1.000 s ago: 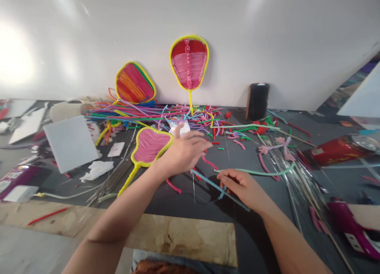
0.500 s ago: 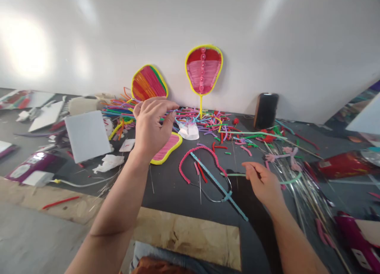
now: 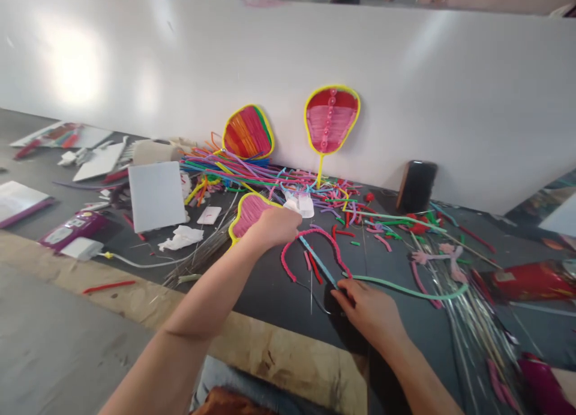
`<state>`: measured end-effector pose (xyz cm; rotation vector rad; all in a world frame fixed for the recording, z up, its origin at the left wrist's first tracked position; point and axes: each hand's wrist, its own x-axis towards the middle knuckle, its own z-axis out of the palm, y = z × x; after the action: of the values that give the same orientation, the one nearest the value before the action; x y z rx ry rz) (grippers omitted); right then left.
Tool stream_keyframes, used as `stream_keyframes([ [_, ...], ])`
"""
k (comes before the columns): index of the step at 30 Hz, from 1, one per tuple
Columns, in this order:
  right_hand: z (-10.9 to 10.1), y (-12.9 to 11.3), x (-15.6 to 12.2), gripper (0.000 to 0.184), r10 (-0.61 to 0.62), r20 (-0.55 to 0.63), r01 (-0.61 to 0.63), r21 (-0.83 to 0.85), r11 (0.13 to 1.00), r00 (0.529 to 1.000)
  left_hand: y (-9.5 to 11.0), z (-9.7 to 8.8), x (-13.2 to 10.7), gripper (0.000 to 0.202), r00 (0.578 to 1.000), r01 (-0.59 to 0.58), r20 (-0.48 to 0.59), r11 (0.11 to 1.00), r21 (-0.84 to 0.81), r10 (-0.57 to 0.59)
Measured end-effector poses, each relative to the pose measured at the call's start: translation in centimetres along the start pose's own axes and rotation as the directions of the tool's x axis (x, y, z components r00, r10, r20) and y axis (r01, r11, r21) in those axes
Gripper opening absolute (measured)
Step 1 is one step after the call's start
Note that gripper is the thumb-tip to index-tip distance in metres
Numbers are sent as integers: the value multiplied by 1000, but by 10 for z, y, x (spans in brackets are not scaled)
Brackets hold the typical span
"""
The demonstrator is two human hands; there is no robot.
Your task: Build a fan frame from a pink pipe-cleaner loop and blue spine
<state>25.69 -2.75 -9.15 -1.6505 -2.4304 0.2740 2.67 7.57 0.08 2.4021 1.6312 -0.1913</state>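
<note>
A fan-shaped wire frame lies on the dark table, its upper part wrapped in a pink pipe cleaner (image 3: pixel 336 247). A light blue pipe cleaner (image 3: pixel 318 259) runs down across it. My right hand (image 3: pixel 373 313) pinches the lower part of this blue strip. My left hand (image 3: pixel 276 228) is closed at the frame's upper end, by the strip's tip; its fingertips are hidden. Behind it lies a pink panel (image 3: pixel 252 214) with a yellow edge, partly covered by the hand. A pale green pipe cleaner (image 3: pixel 405 288) lies right of the frame.
Two finished fans, one orange-red (image 3: pixel 247 133) and one pink-red (image 3: pixel 332 120), lean on the white board. Heaped pipe cleaners (image 3: pixel 265 174) lie behind. A phone (image 3: pixel 417 187), metal wires (image 3: pixel 459 307), a red can (image 3: pixel 533 281) and a white square panel (image 3: pixel 157 196) stand or lie around.
My left hand has come down from mid-air to the frame's upper end. My right hand has moved left from the pale green pipe cleaner onto the blue one. The view has shifted.
</note>
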Motion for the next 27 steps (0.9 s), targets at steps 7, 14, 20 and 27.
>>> stream_keyframes([
  [7, -9, 14, -4, 27, 160, -170, -144, 104, 984, 972, -4, 1, -1, 26, 994, 27, -109, 999, -29, -30],
  [14, -36, 27, -6, 34, 376, -286, -241, 411, 879, 881, -39, 5, 16, 31, 921, 217, -319, 974, -60, -225],
  [20, -27, 20, -3, 36, 337, -183, -223, 457, 861, 924, -92, -5, 33, 37, 816, 464, -360, 884, -60, -453],
  [27, -27, 29, 4, 42, 347, -11, -232, 723, 651, 938, -120, 2, 38, 31, 824, 484, -318, 875, -36, -469],
])
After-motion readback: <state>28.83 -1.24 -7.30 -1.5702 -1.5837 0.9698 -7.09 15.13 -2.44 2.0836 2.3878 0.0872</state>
